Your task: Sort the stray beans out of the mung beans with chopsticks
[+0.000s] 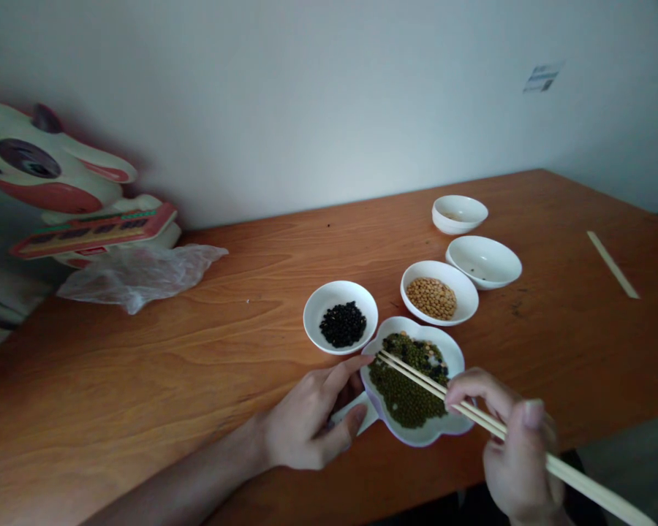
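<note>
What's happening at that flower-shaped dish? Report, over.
Left fingers at the dish and its handle. Right fingers gripping chopsticks, tips at edge of green beans. Black beans mixed in. Possible obstacle: left index fingertip, close beside tips.

This looks like a home, with an animal-shaped toy keyboard (96, 228) on the wooden surface (142, 387) beside a pale wall (307, 109)

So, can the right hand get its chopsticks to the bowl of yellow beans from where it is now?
Probably yes. The chopsticks in the right hand point into the dish, and the uncovered bowl of yellow beans stands just beyond it; the left hand, farther left, seems out of the way.
</note>
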### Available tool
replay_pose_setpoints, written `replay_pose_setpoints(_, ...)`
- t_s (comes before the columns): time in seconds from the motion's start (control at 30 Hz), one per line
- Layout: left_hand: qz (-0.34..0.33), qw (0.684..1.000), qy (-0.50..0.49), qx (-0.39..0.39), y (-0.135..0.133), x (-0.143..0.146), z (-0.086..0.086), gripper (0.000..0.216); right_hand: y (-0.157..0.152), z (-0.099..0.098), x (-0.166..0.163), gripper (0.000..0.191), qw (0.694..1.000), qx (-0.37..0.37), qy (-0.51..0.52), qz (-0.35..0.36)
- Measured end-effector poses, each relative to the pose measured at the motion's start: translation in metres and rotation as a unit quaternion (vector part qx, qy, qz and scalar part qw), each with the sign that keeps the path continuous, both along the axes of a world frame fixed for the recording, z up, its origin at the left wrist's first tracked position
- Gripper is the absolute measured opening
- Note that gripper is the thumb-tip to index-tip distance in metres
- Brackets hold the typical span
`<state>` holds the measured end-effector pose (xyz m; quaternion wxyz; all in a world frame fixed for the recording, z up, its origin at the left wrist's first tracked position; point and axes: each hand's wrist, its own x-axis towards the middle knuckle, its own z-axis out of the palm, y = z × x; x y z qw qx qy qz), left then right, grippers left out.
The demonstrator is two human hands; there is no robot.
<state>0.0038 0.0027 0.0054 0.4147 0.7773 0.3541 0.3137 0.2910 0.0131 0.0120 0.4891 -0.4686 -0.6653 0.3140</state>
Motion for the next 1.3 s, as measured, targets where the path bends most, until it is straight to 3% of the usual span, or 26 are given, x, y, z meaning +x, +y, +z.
replay_pose_setpoints(0.63, -0.002, 1.0, 0.002, 0.003, 0.0, -0.001, 0.001, 0.074, -0.002, 0.004, 0.0, 0.078, 0.998, 0.043, 0.036, -0.031)
replay_pose_setpoints(0.83, -0.004, 1.0, 0.003, 0.002, 0.001, -0.001, 0.0, 0.071, -0.005, 0.027, -0.007, 0.083, 0.984, 0.059, 0.135, -0.097)
replay_pose_setpoints(0.93, -0.004, 1.0, 0.001, 0.013, 0.001, 0.0, -0.001, 0.07, 0.008, 0.041, -0.029, 0.086, 0.981, 0.106, 0.145, -0.079)
replay_pose_setpoints(1.07, -0.006, 1.0, 0.004, 0.017, 0.002, 0.0, -0.001, 0.069, 0.019, 0.051, -0.051, 0.081, 0.992, 0.067, 0.102, -0.028)
replay_pose_setpoints(1.23, -0.004, 1.0, 0.008, 0.011, 0.002, 0.0, 0.001, 0.07, -0.001, 0.044, -0.023, 0.083, 0.992, 0.054, 0.1, -0.057)
replay_pose_setpoints(1.3, -0.003, 1.0, 0.01, 0.006, 0.001, -0.001, 0.001, 0.07, -0.009, 0.039, -0.005, 0.084, 0.995, 0.046, 0.079, -0.03)
